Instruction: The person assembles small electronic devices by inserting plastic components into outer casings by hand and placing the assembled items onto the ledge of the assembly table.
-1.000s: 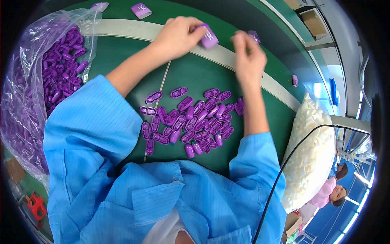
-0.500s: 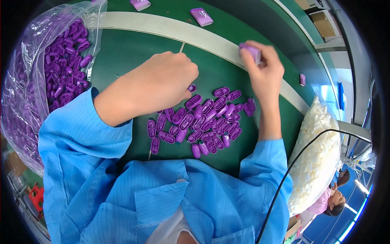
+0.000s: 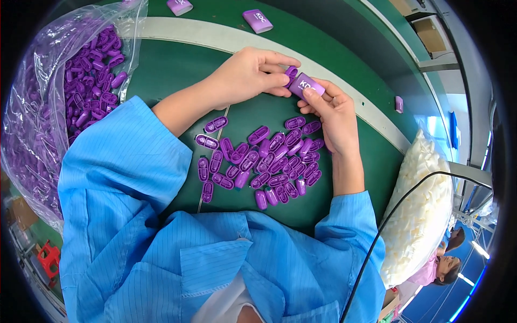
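Note:
In front of me my right hand (image 3: 331, 110) grips a light purple plastic case (image 3: 308, 86) with white print on its face. Between the fingertips of my left hand (image 3: 256, 75) is a small dark purple oval cap (image 3: 291, 74), held right at the open end of the case. Whether the two parts touch I cannot tell. Below both hands lies a loose pile of the same oval caps (image 3: 277, 161), some hollow side up, some on their sides. A few caps (image 3: 216, 125) lie apart on the pile's left.
A clear plastic bag (image 3: 43, 107) full of purple caps stands at the left. Purple cases (image 3: 257, 21) lie on the green belt (image 3: 215, 11) beyond the pale rail (image 3: 188, 31). A bag of cream-coloured pieces (image 3: 420, 210) and a black cable (image 3: 371, 245) are at the right.
My left hand has risen from the pile toward the right, bringing a cap. My right hand has moved left and nearer with the case, so both parts now meet closely.

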Demonstrator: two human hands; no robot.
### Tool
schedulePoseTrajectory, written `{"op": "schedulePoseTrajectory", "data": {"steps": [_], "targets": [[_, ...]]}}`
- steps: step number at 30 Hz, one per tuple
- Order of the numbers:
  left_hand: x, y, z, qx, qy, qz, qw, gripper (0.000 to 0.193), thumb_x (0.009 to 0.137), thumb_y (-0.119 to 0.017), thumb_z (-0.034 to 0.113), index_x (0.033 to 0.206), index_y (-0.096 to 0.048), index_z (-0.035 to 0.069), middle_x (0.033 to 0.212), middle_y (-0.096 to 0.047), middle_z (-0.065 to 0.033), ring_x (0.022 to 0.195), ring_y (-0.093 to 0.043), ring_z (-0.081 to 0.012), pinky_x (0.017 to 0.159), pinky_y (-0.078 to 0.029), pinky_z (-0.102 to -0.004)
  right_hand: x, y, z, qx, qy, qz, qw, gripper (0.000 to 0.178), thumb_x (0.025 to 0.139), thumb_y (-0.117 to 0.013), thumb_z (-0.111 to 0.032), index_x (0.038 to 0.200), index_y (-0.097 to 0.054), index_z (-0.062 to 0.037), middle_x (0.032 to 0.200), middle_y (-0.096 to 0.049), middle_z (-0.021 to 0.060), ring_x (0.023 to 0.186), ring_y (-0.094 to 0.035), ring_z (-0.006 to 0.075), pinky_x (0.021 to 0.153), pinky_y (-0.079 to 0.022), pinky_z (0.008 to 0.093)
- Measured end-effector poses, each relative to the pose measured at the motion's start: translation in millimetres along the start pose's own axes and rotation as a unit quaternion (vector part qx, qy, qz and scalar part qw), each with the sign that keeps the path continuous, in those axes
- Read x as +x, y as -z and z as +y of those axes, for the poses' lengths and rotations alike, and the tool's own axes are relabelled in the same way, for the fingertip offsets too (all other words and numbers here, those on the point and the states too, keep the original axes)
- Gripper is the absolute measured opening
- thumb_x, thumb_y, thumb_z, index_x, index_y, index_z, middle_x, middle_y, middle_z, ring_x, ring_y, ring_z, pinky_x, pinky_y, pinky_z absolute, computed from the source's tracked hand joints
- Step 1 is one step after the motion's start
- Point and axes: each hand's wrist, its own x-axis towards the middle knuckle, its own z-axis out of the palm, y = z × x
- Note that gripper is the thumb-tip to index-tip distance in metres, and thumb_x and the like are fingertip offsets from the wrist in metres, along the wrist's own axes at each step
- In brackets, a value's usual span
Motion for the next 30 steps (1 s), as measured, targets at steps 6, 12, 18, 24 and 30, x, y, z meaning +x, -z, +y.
{"op": "schedulePoseTrajectory", "data": {"steps": [6, 12, 18, 24, 30], "targets": [[0, 0, 1, 0.083, -0.06, 0.0, 0.995, 0.036, 0.084, -0.062, 0.008, 0.119, -0.055, 0.001, 0.094, -0.066, -0.0099, 0.08, -0.063, -0.0126, 0.074, -0.051, -0.0238, -3, -4, -4, -0.01, 0.037, -0.006, 0.999, 0.027, 0.083, -0.062, -0.005, 0.108, -0.058, 0.0045, 0.089, -0.064, 0.009, 0.072, -0.06, 0.0102, 0.067, -0.051, 0.0222], [-2, 2, 4, 0.059, -0.013, -0.001, 0.998, 0.029, 0.078, -0.069, 0.007, 0.103, -0.063, -0.005, 0.089, -0.067, -0.0128, 0.075, -0.064, -0.0127, 0.07, -0.053, -0.0241, -4, -2, -5, -0.032, 0.047, -0.021, 0.998, 0.026, 0.083, -0.062, -0.003, 0.108, -0.058, 0.0048, 0.089, -0.065, 0.0095, 0.072, -0.06, 0.0104, 0.067, -0.052, 0.0221], [-8, -2, 1, 0.187, -0.115, 0.024, 0.975, 0.025, 0.079, -0.068, 0.005, 0.102, -0.064, -0.004, 0.086, -0.067, -0.0112, 0.074, -0.064, -0.0127, 0.07, -0.053, -0.0237, -10, -5, -8, -0.069, 0.048, -0.003, 0.996, 0.027, 0.082, -0.063, -0.002, 0.108, -0.058, 0.0052, 0.089, -0.065, 0.0105, 0.072, -0.061, 0.0117, 0.066, -0.052, 0.0226], [-9, -4, 5, 0.059, -0.043, 0.016, 0.997, 0.026, 0.079, -0.068, 0.007, 0.101, -0.064, -0.006, 0.085, -0.067, -0.0127, 0.074, -0.064, -0.0135, 0.069, -0.054, -0.0237, -9, 1, -15, -0.025, 0.023, -0.043, 0.998, 0.028, 0.082, -0.062, -0.001, 0.109, -0.057, 0.0054, 0.089, -0.065, 0.0117, 0.072, -0.062, 0.0125, 0.066, -0.053, 0.0229], [-11, -5, 8, 0.06, -0.039, 0.014, 0.997, 0.024, 0.081, -0.066, 0.006, 0.103, -0.064, -0.004, 0.087, -0.067, -0.012, 0.076, -0.064, -0.0139, 0.068, -0.053, -0.024, -11, -4, -16, -0.032, 0.034, -0.023, 0.999, 0.029, 0.082, -0.063, -0.003, 0.109, -0.057, 0.0055, 0.089, -0.065, 0.0117, 0.072, -0.062, 0.0125, 0.066, -0.053, 0.0229]]}}
